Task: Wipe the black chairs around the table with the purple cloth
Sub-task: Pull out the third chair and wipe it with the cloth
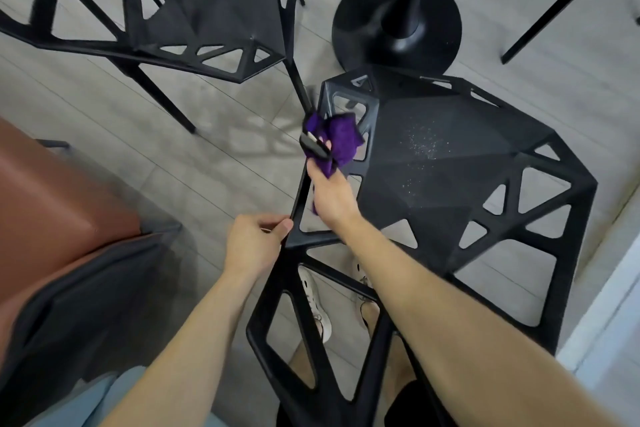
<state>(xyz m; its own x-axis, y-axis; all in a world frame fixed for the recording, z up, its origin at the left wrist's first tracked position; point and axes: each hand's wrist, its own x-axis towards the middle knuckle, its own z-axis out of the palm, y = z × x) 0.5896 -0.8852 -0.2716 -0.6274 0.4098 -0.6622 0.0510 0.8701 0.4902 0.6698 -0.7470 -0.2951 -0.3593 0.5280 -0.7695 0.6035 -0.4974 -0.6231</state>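
Observation:
A black chair (450,163) with a faceted seat and triangular cut-outs stands right below me; pale dust specks lie on its seat. My left hand (256,243) grips the upper left edge of its backrest frame. My right hand (330,196) is closed on the purple cloth (337,140), pressing it against the chair's left armrest bar. A small dark object sits against the cloth at my fingers; I cannot tell what it is. A second black chair (194,10) of the same design stands at the upper left.
The table's round black base (363,28) and pole rise at top centre. A thin black leg (568,0) slants at top right. A brown cushioned seat (52,204) is at the left. The floor is grey planks; a white wall edge (609,305) runs at right.

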